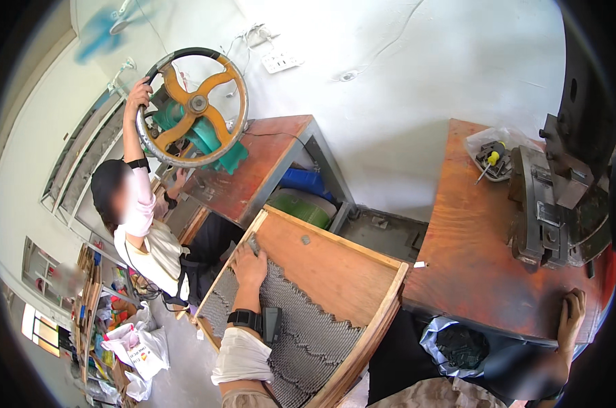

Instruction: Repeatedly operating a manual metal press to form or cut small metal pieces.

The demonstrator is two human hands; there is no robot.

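Note:
A shallow wooden tray (400,279) sits tilted in front of me, its lower part covered with packed rows of small grey metal pieces (315,340). My left hand (250,266) reaches over the tray's left side, fingers bent down around a small grey metal piece (253,243) at the upper end of the rows. A dark wristband with a grey box-like device (272,325) is on that wrist. My right hand (572,316) is at the front edge of the reddish worktable (451,231), its fingers curled; what they hold, if anything, is hidden.
A dark metal press (546,204) stands on the right worktable beside a clear bag-lined bowl (495,160) with a yellow-handled screwdriver. An open bag of dark pieces (461,347) is below. At left, a co-worker (151,231) grips a large handwheel (198,103) on a green machine.

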